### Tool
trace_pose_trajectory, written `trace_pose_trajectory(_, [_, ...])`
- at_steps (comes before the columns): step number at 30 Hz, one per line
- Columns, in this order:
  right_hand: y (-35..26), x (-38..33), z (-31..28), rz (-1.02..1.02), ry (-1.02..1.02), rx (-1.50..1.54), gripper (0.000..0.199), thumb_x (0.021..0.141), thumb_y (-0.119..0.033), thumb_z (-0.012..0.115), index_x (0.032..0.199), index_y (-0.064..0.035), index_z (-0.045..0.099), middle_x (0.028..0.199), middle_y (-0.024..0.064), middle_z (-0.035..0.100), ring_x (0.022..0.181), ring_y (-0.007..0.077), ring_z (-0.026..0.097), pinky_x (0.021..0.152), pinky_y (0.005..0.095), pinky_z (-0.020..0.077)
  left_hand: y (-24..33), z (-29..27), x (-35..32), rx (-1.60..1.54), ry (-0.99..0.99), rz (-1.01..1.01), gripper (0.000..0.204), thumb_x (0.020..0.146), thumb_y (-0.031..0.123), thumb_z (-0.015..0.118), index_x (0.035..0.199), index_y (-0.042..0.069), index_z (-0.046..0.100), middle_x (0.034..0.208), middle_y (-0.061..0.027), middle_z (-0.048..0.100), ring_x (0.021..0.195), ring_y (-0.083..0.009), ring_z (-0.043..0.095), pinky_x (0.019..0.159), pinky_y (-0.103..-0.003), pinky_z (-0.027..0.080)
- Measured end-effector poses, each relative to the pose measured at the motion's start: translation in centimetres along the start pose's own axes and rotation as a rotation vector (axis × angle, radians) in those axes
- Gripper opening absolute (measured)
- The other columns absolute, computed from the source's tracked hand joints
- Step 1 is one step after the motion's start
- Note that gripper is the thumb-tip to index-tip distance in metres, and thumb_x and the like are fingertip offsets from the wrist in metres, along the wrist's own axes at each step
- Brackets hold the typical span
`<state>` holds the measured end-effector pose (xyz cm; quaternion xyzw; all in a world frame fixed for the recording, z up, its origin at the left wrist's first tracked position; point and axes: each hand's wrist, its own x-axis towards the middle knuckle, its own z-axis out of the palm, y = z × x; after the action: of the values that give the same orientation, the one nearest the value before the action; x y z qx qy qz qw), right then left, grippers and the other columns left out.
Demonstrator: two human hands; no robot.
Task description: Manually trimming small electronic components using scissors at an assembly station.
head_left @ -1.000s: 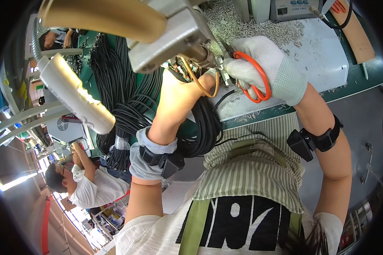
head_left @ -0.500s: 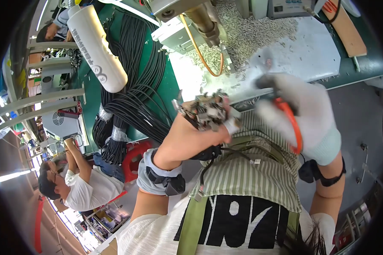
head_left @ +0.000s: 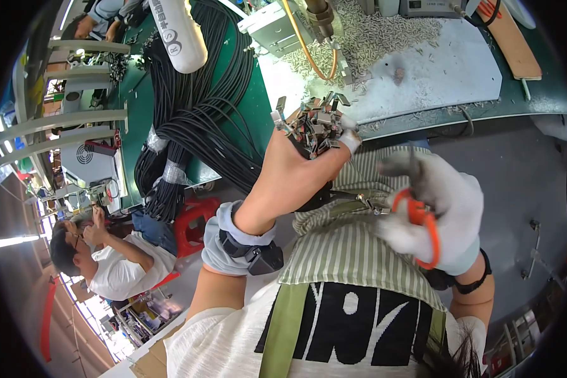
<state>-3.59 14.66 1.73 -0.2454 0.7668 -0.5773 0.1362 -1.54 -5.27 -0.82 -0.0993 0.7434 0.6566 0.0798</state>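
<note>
— Head view: what did the left hand (head_left: 296,170) grip?
— A bristling bundle of metal-tipped connectors (head_left: 315,123), fingers closed round it, just above the striped apron (head_left: 353,252).
— And the right hand (head_left: 431,208)?
— White knit glove, curled shut on orange-handled scissors (head_left: 422,230), below the green surface (head_left: 535,94) strewn with pale metal scraps.

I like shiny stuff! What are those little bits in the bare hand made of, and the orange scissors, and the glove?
The little bits look like bare metal: grey, glinting, on black cable ends. The scissors seem to have smooth orange plastic handles; their blades are mostly hidden. The glove on the right hand looks like soft white knitted cloth, matte and wrinkled.
</note>
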Motion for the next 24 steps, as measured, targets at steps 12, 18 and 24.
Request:
trace_pose_trajectory(12, [2.0, 0.8, 0.7, 0.445, -0.13, 0.809, 0.027, 0.088, -0.015, 0.053, 0.065, -0.0002, 0.053, 0.048, 0.0046, 0.053, 0.034, 0.0104, 0.047, 0.036, 0.0242, 0.039, 1.6, -0.8, -3.0, -0.053, -0.159, 0.009, 0.032, 0.076, 0.003, 0.072, 0.102, -0.001, 0.054, 0.081, -0.0086, 0.063, 0.072, -0.0169, 0.064, 0.065, -0.029, 0.051])
trace_pose_trajectory(18, [1.7, 0.8, 0.5, 0.36, -0.135, 0.785, 0.03, 0.089, -0.014, 0.051, 0.063, -0.0004, 0.052, 0.047, 0.0044, 0.053, 0.034, 0.011, 0.047, 0.035, 0.0241, 0.0387, 2.1, -0.5, -3.0, -0.178, -0.167, -0.081, 0.042, 0.074, 0.002, 0.073, 0.108, -0.001, 0.05, 0.083, -0.0103, 0.064, 0.077, -0.0215, 0.066, 0.071, -0.032, 0.052])
trace_pose_trajectory(24, [-0.1, 1.2, 1.1, 0.342, -0.037, 0.546, 0.026, 0.088, -0.017, 0.048, 0.076, 0.0058, 0.055, 0.047, 0.0048, 0.053, 0.038, 0.0128, 0.05, 0.044, 0.024, 0.0438, 1.1, -0.7, -3.0, -0.239, -0.197, -0.016, 0.037, 0.076, 0.0, 0.068, 0.11, -0.002, 0.054, 0.088, -0.0063, 0.065, 0.084, -0.0144, 0.063, 0.074, -0.027, 0.05])
